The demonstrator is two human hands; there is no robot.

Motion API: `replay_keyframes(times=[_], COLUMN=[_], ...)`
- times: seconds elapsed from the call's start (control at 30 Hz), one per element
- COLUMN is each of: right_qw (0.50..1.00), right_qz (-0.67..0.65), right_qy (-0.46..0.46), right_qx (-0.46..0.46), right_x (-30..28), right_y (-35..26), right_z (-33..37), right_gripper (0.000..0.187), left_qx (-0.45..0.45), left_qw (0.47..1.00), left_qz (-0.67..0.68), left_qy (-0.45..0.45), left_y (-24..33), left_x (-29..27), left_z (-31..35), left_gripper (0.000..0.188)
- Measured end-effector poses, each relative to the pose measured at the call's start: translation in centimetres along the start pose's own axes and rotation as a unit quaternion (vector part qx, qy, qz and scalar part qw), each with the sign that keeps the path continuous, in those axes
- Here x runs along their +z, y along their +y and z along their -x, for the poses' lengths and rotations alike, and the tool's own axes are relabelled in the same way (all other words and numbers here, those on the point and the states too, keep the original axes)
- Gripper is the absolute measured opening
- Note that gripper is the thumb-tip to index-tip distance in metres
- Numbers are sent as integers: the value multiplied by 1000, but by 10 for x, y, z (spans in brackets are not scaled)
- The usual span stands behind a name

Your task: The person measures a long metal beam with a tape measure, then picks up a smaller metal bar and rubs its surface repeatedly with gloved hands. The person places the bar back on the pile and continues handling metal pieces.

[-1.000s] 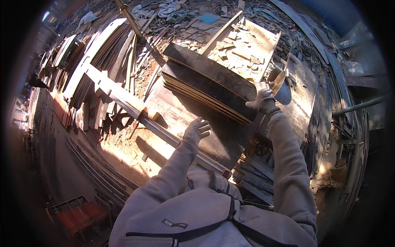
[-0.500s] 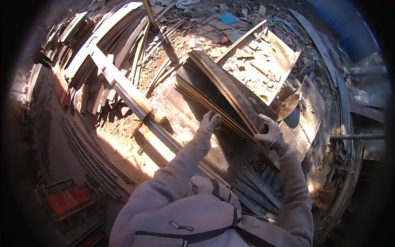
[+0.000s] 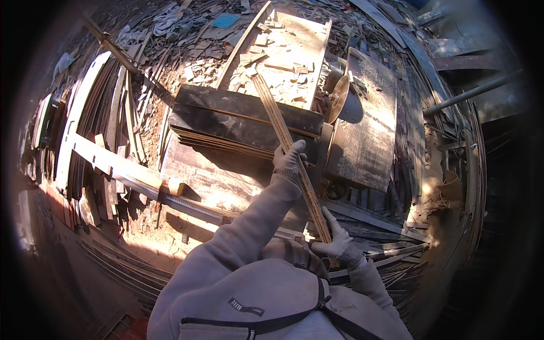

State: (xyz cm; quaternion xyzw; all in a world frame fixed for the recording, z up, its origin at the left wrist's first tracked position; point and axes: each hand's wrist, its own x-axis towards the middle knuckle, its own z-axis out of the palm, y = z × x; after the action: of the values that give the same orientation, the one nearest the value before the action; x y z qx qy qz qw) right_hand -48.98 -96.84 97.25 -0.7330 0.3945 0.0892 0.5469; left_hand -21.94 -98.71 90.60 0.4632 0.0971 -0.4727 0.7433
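Both my hands wear pale work gloves. A narrow bundle of plywood strips (image 3: 306,190), seen edge on, slants from the middle of the saw table toward my body. Partway along it, my left hand (image 3: 290,160) has its fingers wrapped around the bundle. Near my waist, my right hand (image 3: 338,245) grips its lower end, with thumb and fingers on either side. Behind and left of the bundle lies a stack of dark-faced plywood boards (image 3: 221,126), their layered edges facing me. Right of that stack, a round saw blade (image 3: 340,97) stands up from the table.
A long pale fence rail (image 3: 141,182) crosses the table's left side. Beyond the stack, a framed panel (image 3: 294,34) holds wood offcuts. Scrap wood covers the far ground; long boards (image 3: 93,102) lean at left. A metal pipe (image 3: 470,93) juts in from the right.
The plywood bundle has come away from the stack and swung to point toward me. My right hand has drawn back to my waist. The whole view has turned.
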Motion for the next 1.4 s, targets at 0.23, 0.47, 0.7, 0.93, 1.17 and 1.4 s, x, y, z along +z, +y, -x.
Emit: replay_keyframes(times=[0.23, 0.47, 0.7, 0.93, 1.17, 1.4], right_qw=[753, 862, 988, 980, 941, 971], right_qz=[-622, -505, -48, -130, -274, -68], right_qy=[-213, -44, 144, 140, 160, 214], right_qx=[-31, -23, -18, -61, -120, -78], right_x=[-12, 1, 44, 39, 38, 24], right_y=[51, 152, 204, 218, 200, 204], right_z=[85, 126, 173, 188, 188, 169], right_gripper=[94, 114, 150, 134, 129, 132], left_qx=[-74, -301, -171, -182, -203, -254], left_qw=[888, 872, 977, 973, 958, 937], left_qz=[134, 131, -51, -67, -16, -9], left_qy=[-434, -363, -120, -122, -201, -240], left_y=[-4, -97, -221, -252, -254, -243], left_x=[59, 64, 29, 49, 74, 79], left_z=[76, 109, 108, 130, 123, 107], left_gripper=[82, 47, 19, 17, 29, 39])
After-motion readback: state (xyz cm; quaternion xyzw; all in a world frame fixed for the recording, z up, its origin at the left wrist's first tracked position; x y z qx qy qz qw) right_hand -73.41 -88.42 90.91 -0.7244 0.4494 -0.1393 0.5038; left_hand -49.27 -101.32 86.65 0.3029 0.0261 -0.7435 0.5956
